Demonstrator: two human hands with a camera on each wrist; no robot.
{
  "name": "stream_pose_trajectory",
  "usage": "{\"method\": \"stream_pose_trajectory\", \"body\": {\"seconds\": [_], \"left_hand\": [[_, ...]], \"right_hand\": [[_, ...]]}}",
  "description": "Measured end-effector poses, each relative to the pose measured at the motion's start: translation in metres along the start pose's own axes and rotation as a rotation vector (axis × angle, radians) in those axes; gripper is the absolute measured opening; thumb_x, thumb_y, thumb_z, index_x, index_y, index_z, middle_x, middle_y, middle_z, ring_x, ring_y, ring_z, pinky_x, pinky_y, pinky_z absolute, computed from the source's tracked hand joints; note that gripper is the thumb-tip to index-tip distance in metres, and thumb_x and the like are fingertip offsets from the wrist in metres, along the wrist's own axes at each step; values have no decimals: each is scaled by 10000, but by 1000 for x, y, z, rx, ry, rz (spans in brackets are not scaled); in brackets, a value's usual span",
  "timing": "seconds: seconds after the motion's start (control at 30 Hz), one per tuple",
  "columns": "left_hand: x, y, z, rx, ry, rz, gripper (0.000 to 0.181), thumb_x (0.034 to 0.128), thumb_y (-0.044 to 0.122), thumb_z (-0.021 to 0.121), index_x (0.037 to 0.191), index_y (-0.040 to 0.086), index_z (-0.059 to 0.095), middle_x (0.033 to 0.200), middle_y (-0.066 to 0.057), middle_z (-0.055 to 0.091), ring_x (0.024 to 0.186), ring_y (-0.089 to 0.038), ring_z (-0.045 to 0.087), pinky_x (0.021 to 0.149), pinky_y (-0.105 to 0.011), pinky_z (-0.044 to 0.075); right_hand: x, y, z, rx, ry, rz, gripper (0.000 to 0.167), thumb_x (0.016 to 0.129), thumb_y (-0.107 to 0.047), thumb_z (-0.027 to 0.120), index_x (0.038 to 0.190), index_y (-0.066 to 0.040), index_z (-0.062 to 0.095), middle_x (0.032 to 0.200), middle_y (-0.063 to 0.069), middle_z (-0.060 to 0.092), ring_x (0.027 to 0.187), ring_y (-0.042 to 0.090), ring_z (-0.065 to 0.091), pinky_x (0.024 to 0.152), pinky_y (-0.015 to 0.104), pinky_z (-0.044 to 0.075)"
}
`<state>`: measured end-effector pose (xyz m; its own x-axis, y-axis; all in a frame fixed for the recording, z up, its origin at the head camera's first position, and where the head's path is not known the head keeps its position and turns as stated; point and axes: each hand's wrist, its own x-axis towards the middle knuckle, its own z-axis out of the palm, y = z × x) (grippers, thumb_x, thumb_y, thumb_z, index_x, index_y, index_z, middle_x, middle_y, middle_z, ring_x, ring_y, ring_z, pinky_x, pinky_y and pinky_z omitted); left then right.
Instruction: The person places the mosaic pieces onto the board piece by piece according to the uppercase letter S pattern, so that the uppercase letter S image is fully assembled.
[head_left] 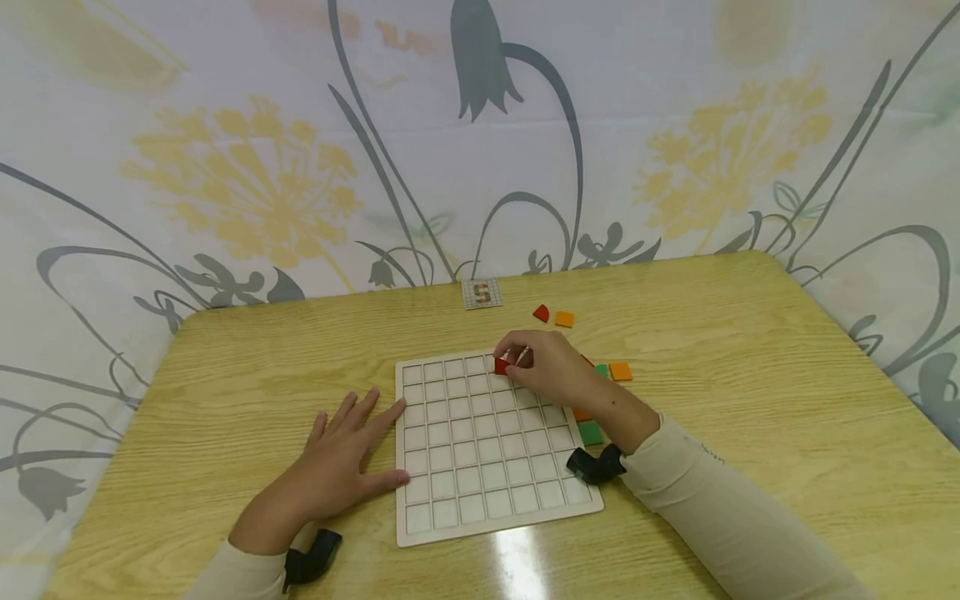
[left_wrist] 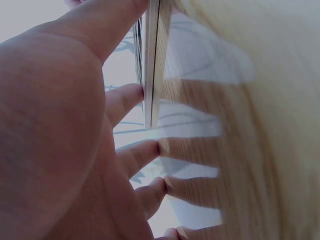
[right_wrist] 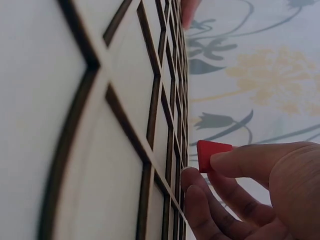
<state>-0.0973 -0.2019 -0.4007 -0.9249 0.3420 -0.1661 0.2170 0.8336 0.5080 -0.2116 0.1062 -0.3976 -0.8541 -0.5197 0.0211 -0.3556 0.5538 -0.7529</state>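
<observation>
A pale grid board [head_left: 468,454] of square recesses lies on the table. Above its far edge, my right hand [head_left: 558,371] pinches a red piece [head_left: 501,366] between thumb and fingers. The right wrist view shows the red piece [right_wrist: 211,152] at the fingertips of my right hand [right_wrist: 250,195], close to the board [right_wrist: 112,135]. My left hand [head_left: 330,467] rests with fingers spread on the table, thumb and index fingertip touching the board's left edge. In the left wrist view, that hand [left_wrist: 75,135] lies beside the board's edge [left_wrist: 151,75].
A red quarter-round piece [head_left: 542,313] and an orange square [head_left: 565,319] lie beyond the board. Another orange square [head_left: 620,371], a green piece [head_left: 592,433] and others partly hidden by my right arm lie to the right. A small patterned card [head_left: 482,293] is at the back edge.
</observation>
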Motion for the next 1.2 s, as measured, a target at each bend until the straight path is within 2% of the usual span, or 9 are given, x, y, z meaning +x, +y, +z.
{"method": "stream_pose_trajectory", "body": {"seconds": [0.2,0.67,1.2], "left_hand": [[0,-1,1,-2,1,2,872,853,591,701,1579,288,326,1671,-176,155,1526,-490,59,1130,-761,1],[0,-1,-1,-11,-20,-4,865,863,589,691,1583,296,312,1676,-173,136,1532,-479,31,1131,-760,-13],[0,0,-1,-16,-14,-2,865,862,588,694,1582,293,315,1676,-171,139,1530,-483,34,1137,-752,-22]], "right_hand": [[0,0,2,-20,-10,-16,170,939,-44,679,1101,-93,698,932,32,677,855,156,607,769,293,532],[0,2,4,-16,-40,-20,150,934,-27,668,1069,-85,696,891,30,676,814,136,598,743,276,522],[1,3,5,-29,-59,-16,123,957,-49,648,1058,-100,695,871,22,671,785,130,590,712,259,509]]}}
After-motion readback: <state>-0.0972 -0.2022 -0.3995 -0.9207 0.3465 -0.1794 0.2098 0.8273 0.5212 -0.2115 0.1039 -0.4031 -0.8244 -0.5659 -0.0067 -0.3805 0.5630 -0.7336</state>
